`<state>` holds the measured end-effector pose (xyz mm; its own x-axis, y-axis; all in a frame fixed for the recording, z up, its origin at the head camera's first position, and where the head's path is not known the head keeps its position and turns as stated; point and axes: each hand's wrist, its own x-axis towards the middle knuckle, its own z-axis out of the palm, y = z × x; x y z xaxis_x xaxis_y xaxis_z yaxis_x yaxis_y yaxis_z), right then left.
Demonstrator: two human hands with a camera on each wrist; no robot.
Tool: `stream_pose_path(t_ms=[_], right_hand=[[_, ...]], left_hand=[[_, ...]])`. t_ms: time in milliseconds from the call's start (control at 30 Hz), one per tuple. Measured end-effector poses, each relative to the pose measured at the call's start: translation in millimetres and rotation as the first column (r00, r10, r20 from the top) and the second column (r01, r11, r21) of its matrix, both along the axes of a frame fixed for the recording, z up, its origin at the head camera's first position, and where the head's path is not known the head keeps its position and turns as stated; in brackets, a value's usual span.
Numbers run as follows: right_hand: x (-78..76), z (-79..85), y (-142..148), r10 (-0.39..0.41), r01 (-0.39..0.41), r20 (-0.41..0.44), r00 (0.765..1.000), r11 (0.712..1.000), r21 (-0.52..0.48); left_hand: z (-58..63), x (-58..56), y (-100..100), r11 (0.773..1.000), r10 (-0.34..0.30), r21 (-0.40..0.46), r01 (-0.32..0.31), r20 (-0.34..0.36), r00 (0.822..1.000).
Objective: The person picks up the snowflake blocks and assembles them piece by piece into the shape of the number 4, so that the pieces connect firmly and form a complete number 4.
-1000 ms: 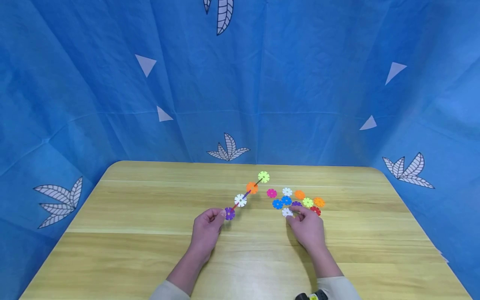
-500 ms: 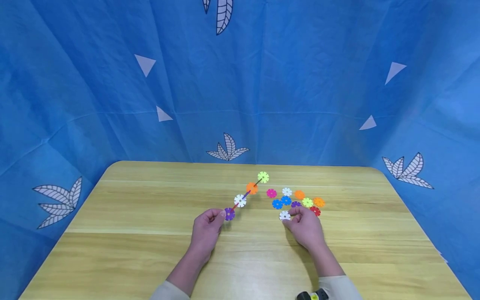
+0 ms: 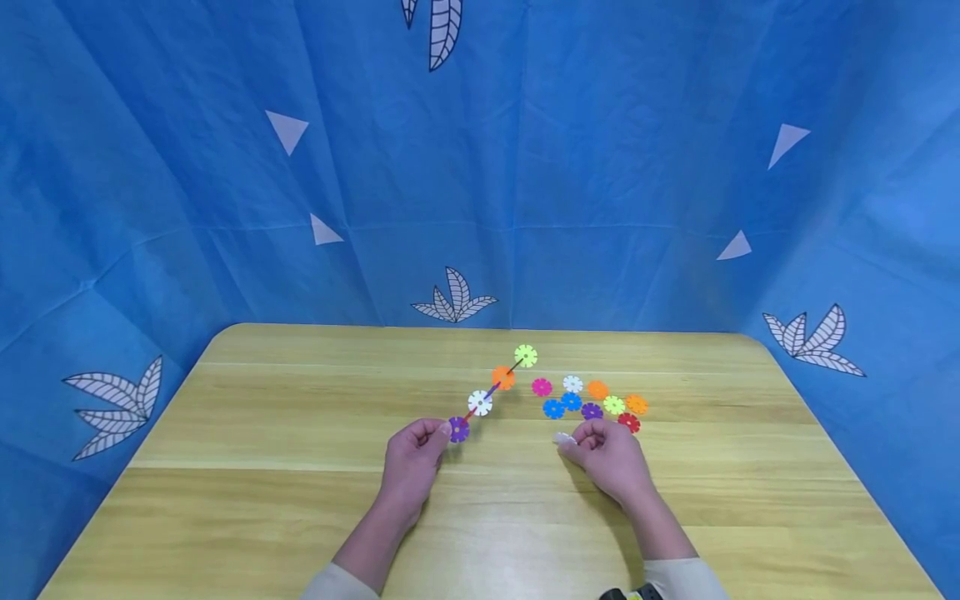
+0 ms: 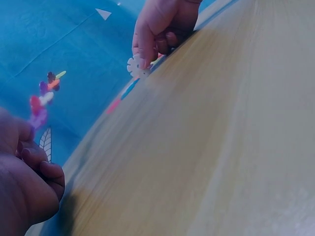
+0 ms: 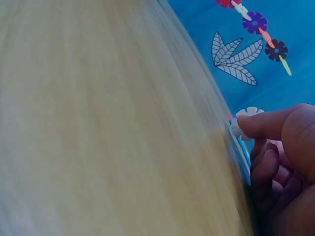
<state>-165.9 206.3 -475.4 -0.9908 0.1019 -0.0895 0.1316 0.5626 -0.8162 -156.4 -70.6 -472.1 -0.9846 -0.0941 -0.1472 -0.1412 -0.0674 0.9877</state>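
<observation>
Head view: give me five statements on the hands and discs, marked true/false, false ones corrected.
1. The left hand pinches the chain by its purple disc. True.
2. The right hand pinches a red disc. False: the right hand pinches a white disc.
3. The chain's far end is a lime-green disc. True.
4. The pink disc is joined to the chain. False: it lies apart, on the table.
5. Two blue discs lie loose. True.

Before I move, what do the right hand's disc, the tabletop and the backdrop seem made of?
White disc: probably smooth plastic, thin with crisp notches. Tabletop: wood or wood-look laminate, satin, with grain streaks and soft glare. Backdrop: likely dull cloth, creased.
</observation>
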Motion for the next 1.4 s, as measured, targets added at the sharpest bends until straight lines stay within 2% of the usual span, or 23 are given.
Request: stream_pose_path(t_ms=[333,733,1067,1400], right_hand=[[3.6,1.5,-7.0,-0.023,0.02,-0.027,0.999,0.995,-0.102],[7.1,8.3,-29.3,0.054,-0.074,-0.127,0.99,0.984,-0.159],[10.0,9.9,-49.8,0.065,-0.114,-0.189,0.98,0.958,-0.263],[10.1,8.6,-65.5,0.101,-0.171,-0.256,0.961,0.948,-0.269]], left_hand=[[-0.1,-1.1,2.2,1.0,0.006,-0.017,-0.006,-0.003,1.0],[-2.5,-2.7,1.6,0.999,-0.001,-0.04,0.001,0.002,1.0],[-0.3,-1.3,2.5,0.999,-0.035,0.027,0.036,-0.004,0.999],[-0.3,-0.3,2.8,0.998,-0.064,0.014,0.064,-0.025,0.998]])
